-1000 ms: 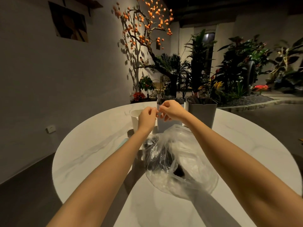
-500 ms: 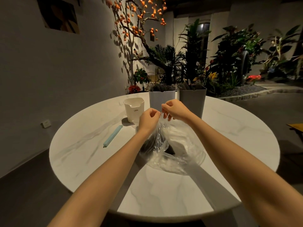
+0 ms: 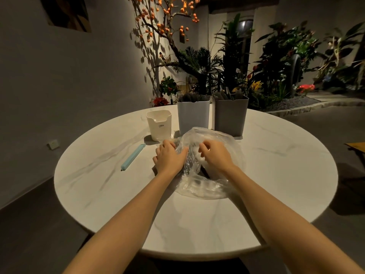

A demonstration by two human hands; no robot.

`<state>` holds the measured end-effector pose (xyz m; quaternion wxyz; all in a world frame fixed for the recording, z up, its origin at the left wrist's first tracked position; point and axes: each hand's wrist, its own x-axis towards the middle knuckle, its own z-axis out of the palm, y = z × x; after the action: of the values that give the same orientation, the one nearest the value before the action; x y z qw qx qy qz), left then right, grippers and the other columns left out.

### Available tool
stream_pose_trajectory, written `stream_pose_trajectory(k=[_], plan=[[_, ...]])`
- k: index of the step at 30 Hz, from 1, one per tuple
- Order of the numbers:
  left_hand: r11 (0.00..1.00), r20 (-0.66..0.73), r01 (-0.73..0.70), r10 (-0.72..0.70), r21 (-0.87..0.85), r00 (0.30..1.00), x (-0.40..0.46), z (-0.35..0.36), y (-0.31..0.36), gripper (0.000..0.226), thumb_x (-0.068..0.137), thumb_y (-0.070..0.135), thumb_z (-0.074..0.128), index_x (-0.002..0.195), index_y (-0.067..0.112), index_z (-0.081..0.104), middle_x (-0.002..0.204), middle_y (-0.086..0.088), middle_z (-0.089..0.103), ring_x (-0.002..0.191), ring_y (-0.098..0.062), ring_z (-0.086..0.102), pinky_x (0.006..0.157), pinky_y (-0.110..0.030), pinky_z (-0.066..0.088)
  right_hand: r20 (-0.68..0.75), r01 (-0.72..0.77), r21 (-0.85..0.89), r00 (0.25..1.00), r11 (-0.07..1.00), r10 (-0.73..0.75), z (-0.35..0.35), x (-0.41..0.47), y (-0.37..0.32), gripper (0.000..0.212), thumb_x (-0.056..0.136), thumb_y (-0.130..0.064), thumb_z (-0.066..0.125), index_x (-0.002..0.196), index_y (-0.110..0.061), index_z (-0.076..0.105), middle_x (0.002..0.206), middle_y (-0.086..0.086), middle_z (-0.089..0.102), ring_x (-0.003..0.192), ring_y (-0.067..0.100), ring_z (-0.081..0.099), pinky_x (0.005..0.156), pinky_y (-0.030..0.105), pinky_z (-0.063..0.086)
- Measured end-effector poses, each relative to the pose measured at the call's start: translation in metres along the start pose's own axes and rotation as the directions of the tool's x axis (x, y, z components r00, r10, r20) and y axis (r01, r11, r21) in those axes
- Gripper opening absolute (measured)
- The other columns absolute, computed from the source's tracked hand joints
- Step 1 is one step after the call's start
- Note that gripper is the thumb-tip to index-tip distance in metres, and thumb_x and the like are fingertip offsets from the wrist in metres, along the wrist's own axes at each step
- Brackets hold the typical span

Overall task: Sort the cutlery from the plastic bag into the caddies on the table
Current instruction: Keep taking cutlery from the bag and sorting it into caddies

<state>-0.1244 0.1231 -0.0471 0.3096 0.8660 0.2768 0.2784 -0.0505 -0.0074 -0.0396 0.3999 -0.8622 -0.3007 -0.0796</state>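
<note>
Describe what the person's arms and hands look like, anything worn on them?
Both forearms are bare up to the frame edge, with no sleeves showing. The left hand and right hand wear no gloves, and no watch, bracelet or ring is visible on either in this dim light.

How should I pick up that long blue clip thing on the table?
Pinch the blue clip across its narrow middle, coming straight down from above. It lies flat on the table with bare space along both long sides, so fingers probably fit either side.
</note>
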Motion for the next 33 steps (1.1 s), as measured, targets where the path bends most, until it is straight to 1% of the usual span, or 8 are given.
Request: stream_pose_trajectory(k=[8,13,16,20,24,28,31,33], plan=[[0.991,0.027,-0.133,0.134,-0.017,0.991,0.0,0.002,-0.006,0.007,0.092,0.023,0.057,0.091,0.016,0.058,0.108,-0.005,0.055,0.092,-0.019,0.053,0.078,-0.029,0.041,0.024,-0.102,-0.024,0.994,0.994,0.103,0.0,0.005,0.011,0.03,0.092,-0.011,0.048,0.085,0.011,0.068,0.079,0.027,0.067,0.07,0.04,0.062,0.074,0.054,0.054],[0.954,0.059,-0.045,0.065,-0.295,0.996,0.002,-0.001,-0.005,0.008,0.098,0.018,0.051,0.093,0.012,0.054,0.089,-0.003,0.06,0.084,-0.021,0.056,0.074,-0.032,0.044,0.267,-0.129,-0.093,0.952,0.987,0.15,-0.008,0.0,0.003,0.025,0.089,-0.005,0.051,0.087,0.013,0.068,0.08,0.03,0.063,0.063,0.022,0.046,0.054,0.028,0.041],[0.888,0.149,0.014,0.062,-0.461,0.987,0.001,0.001,-0.002,0.016,0.097,0.027,0.055,0.09,0.013,0.053,0.079,0.001,0.056,0.076,-0.016,0.053,0.067,-0.026,0.042,0.358,-0.112,-0.061,0.925,0.992,0.127,-0.016,-0.004,-0.002,0.022,0.091,-0.004,0.052,0.082,0.002,0.071,0.072,0.012,0.059,0.06,0.017,0.047,0.052,0.021,0.037],[0.896,0.257,0.035,0.09,-0.443,0.962,-0.003,0.002,0.008,0.047,0.084,0.057,0.061,0.085,0.011,0.054,0.072,0.001,0.055,0.064,-0.008,0.05,0.059,-0.02,0.038,0.367,-0.14,0.066,0.924,0.988,0.107,-0.019,-0.006,-0.002,0.025,0.095,-0.018,0.054,0.086,0.0,0.069,0.076,0.016,0.06,0.067,0.02,0.049,0.061,0.026,0.044],[0.936,0.293,0.02,0.089,-0.35,0.952,-0.004,-0.001,0.002,0.036,0.081,0.036,0.075,0.097,0.007,0.063,0.09,-0.009,0.066,0.078,-0.016,0.059,0.064,-0.024,0.049,0.369,-0.141,-0.008,0.92,0.99,0.134,-0.014,-0.004,0.0,0.04,0.094,-0.033,0.057,0.103,0.003,0.071,0.099,0.023,0.069,0.075,0.021,0.054,0.083,0.04,0.054],[0.924,0.255,0.037,0.066,-0.381,0.965,0.004,-0.011,-0.005,0.035,0.085,0.01,0.07,0.115,0.01,0.052,0.117,-0.01,0.058,0.107,-0.021,0.057,0.086,-0.031,0.052,0.387,-0.141,-0.085,0.907,0.986,0.163,-0.015,-0.004,0.0,0.051,0.089,-0.044,0.061,0.107,0.003,0.069,0.104,0.02,0.07,0.078,0.019,0.056,0.086,0.038,0.053],[0.937,0.141,-0.203,0.251,-0.285,0.958,0.005,-0.013,-0.006,0.063,0.083,-0.016,0.055,0.13,0.018,0.032,0.145,-0.01,0.027,0.135,-0.028,0.033,0.11,-0.044,0.039,0.39,-0.13,-0.134,0.904,0.982,0.172,-0.012,-0.005,-0.005,0.044,0.088,-0.039,0.064,0.108,0.0,0.068,0.101,0.015,0.069,0.08,0.018,0.057,0.079,0.032,0.052],[0.892,0.082,-0.403,0.426,-0.202,0.901,0.002,-0.014,-0.004,0.068,0.074,-0.025,0.05,0.127,0.018,0.042,0.152,-0.006,0.024,0.142,-0.028,0.021,0.117,-0.047,0.024,0.385,-0.126,-0.157,0.906,0.98,0.178,-0.011,-0.006,-0.008,0.039,0.087,-0.035,0.066,0.104,0.0,0.068,0.091,0.012,0.065,0.077,0.018,0.055,0.072,0.03,0.049]])
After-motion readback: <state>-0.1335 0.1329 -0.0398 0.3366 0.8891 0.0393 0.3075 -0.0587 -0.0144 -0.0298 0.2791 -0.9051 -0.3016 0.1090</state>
